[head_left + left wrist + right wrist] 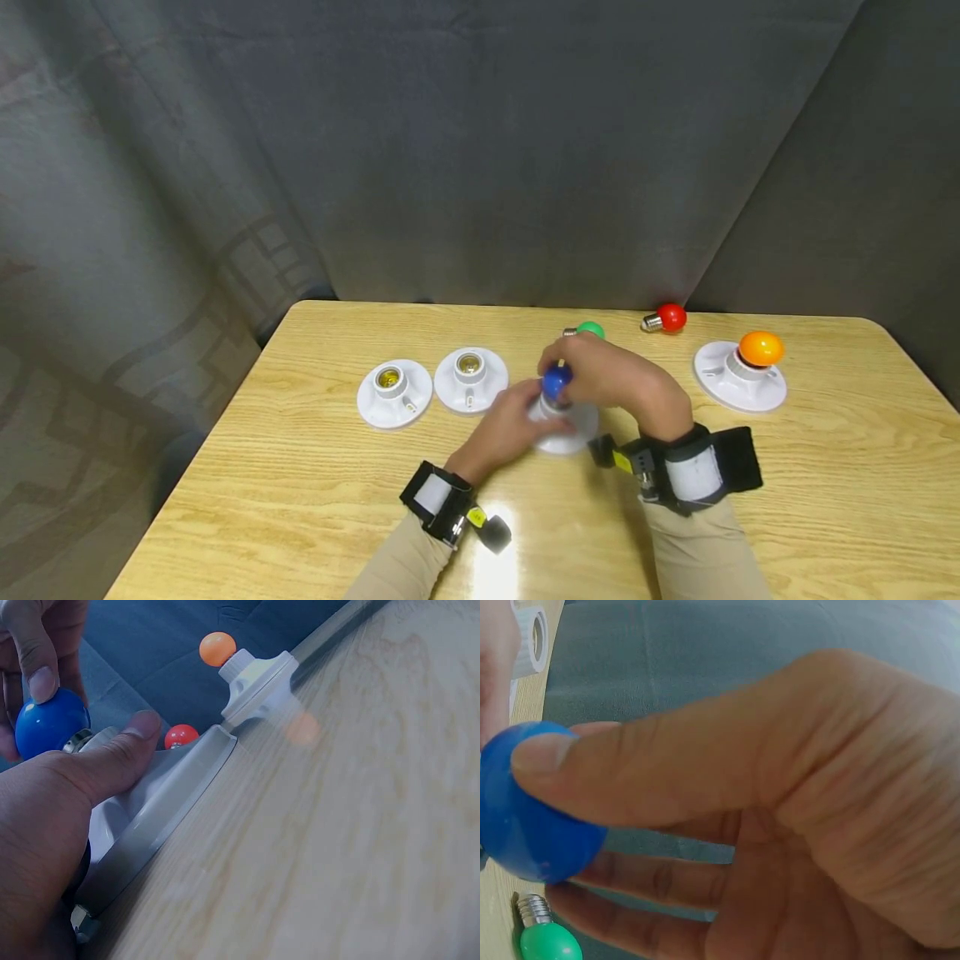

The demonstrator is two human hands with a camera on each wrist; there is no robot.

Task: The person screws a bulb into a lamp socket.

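A blue light bulb [557,383] stands at the mouth of a white lamp socket [573,435] near the middle of the table. My right hand [611,375] pinches the bulb's round top between thumb and fingers. Around the socket's neck and base, my left hand [506,427] keeps its grip, with the thumb [124,754] lying along the near side in the left wrist view. In that same view, a strip of the metal cap [77,741] shows between the blue glass and the socket. The right wrist view shows the bulb [536,817] held at the fingertips.
Two white sockets [395,394] [471,381] with brass-coloured openings stand to the left. Behind the right hand lies a green bulb [592,330], and a red bulb [672,317] lies near the back edge. At right, an orange bulb [761,348] sits in another socket [738,393].
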